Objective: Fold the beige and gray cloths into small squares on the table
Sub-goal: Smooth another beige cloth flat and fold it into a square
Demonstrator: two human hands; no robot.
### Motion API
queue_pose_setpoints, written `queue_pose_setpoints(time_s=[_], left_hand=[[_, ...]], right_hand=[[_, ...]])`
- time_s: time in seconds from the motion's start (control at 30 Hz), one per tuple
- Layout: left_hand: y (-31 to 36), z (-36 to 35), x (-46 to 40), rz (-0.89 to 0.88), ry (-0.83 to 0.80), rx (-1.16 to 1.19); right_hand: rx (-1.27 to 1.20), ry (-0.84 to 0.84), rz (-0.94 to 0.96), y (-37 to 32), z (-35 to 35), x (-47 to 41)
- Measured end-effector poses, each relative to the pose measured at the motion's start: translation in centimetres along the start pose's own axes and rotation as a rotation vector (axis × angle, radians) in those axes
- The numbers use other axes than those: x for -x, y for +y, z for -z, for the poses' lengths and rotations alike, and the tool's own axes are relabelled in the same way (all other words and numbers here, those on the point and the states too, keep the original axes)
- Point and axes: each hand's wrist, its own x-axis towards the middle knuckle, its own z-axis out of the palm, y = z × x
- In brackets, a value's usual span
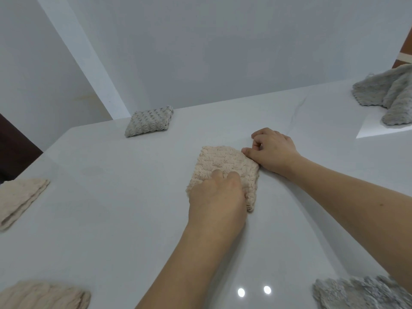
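A beige cloth, folded into a small thick square, lies in the middle of the white table. My left hand rests on its near half with fingers curled into the fabric and the thumb along its right edge. My right hand sits at the cloth's far right corner, its thumb and curled fingers pinching the edge there. A gray cloth folded into a small square lies at the table's far edge.
A crumpled gray cloth lies at the far right and another gray cloth at the near right edge. Two folded beige cloths lie at the left and near left. A white wall rises behind the table.
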Motion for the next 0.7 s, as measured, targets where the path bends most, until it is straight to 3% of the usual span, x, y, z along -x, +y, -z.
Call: queue_pose_setpoints(time_s=[0.5,0.7], left_hand=[[-1.6,-0.4,-1.6,0.023,-0.096,0.079],[-3.7,-0.5,-3.6,0.051,-0.267,0.289]], right_hand=[[-0.034,-0.022,-0.029,-0.5,0.3,0.3],[-0.04,-0.042,-0.061,-0.7,0.3,0.2]])
